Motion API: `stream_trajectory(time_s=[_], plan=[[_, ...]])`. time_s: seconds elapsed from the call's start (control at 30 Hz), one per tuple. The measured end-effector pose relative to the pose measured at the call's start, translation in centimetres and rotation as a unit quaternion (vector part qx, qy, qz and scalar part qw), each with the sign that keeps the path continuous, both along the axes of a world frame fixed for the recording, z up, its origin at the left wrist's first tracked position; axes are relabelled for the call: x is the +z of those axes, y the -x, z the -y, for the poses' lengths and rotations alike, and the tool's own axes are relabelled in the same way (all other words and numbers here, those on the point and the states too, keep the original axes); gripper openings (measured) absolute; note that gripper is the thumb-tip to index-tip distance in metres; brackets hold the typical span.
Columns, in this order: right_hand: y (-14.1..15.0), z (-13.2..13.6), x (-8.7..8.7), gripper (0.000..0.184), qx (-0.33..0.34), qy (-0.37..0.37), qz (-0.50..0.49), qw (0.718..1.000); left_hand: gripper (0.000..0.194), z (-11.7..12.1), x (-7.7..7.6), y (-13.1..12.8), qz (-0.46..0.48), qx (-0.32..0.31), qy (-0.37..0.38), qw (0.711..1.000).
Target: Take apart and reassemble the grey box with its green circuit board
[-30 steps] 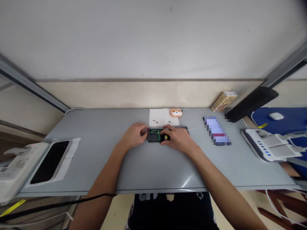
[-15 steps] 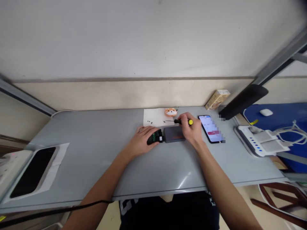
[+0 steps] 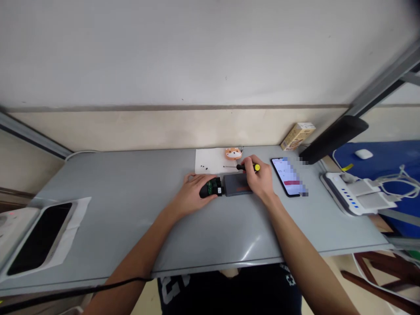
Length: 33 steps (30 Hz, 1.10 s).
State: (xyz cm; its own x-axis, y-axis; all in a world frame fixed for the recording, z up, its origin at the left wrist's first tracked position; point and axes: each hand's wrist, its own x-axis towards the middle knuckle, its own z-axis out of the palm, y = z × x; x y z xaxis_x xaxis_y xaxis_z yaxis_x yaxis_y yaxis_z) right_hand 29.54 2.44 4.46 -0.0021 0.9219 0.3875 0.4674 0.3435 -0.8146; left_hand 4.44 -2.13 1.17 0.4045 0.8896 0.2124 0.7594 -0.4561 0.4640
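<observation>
My left hand [image 3: 193, 192] is closed round a black, rounded device with an exposed green circuit board [image 3: 210, 188], which looks like an opened computer mouse. It rests on the table, partly covered by my fingers. In my right hand [image 3: 259, 177] is a thin screwdriver [image 3: 241, 167] with a black handle and yellow end, its shaft pointing left over a white sheet of paper [image 3: 213, 156]. A tiny dark speck, perhaps a screw, shows at the tip. Several small dark screws [image 3: 206, 168] lie on the paper. Below the screwdriver sits a dark grey flat box [image 3: 234, 184], its right end behind my right hand.
An orange animal-face case [image 3: 233, 153] stands on the paper. To the right are a lit phone [image 3: 286, 175], a small carton [image 3: 298, 135], a black upright object [image 3: 333, 140] and a white power strip [image 3: 344, 197]. A dark-screened phone [image 3: 41, 238] lies at the left.
My right hand and the screwdriver have shifted slightly left, with the tip now at the dark speck on the paper. My left hand keeps its hold on the opened mouse.
</observation>
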Motion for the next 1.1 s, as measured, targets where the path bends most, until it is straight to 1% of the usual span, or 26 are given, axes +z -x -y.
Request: stream_trajectory(time_s=[0.1,0.23,0.3,0.43,0.63,0.77,0.83,0.97,1.0,1.1], plan=[[0.1,0.2,0.1,0.048,0.002,0.003,-0.037,0.999,0.052,0.0,0.0,-0.1,0.011,0.009,-0.004,1.0],[0.4,0.6,0.3,0.047,0.017,0.022,-0.114,0.993,0.052,-0.1,0.2,-0.2,0.016,0.012,0.004,1.0],[0.5,0.7,0.4,0.047,0.012,0.029,-0.147,0.989,0.052,-0.2,0.3,-0.2,0.02,0.014,0.012,1.0],[0.6,0.8,0.3,0.046,-0.011,0.047,-0.191,0.98,0.047,-0.2,0.3,-0.2,0.027,0.015,0.022,0.999],[0.7,0.8,0.3,0.046,-0.02,0.054,-0.204,0.977,0.042,-0.1,0.2,-0.2,0.028,0.014,0.007,0.999],[1.1,1.1,0.4,0.046,0.009,0.081,-0.209,0.975,0.043,0.0,0.6,-0.2,0.028,0.01,0.004,1.0],[1.2,1.2,0.3,0.046,0.023,0.098,-0.217,0.971,0.038,0.1,0.8,-0.3,0.037,0.019,-0.015,0.999],[1.4,1.4,0.0,0.046,0.039,0.139,-0.229,0.963,0.017,0.1,0.7,-0.4,0.056,0.04,-0.054,0.996],[1.4,1.4,0.0,0.046,0.04,0.145,-0.23,0.962,0.014,0.0,0.6,-0.4,0.06,0.04,-0.061,0.996],[1.6,1.4,0.1,0.048,0.036,0.152,-0.237,0.959,0.016,-0.1,0.3,-0.3,0.07,0.042,-0.082,0.993]])
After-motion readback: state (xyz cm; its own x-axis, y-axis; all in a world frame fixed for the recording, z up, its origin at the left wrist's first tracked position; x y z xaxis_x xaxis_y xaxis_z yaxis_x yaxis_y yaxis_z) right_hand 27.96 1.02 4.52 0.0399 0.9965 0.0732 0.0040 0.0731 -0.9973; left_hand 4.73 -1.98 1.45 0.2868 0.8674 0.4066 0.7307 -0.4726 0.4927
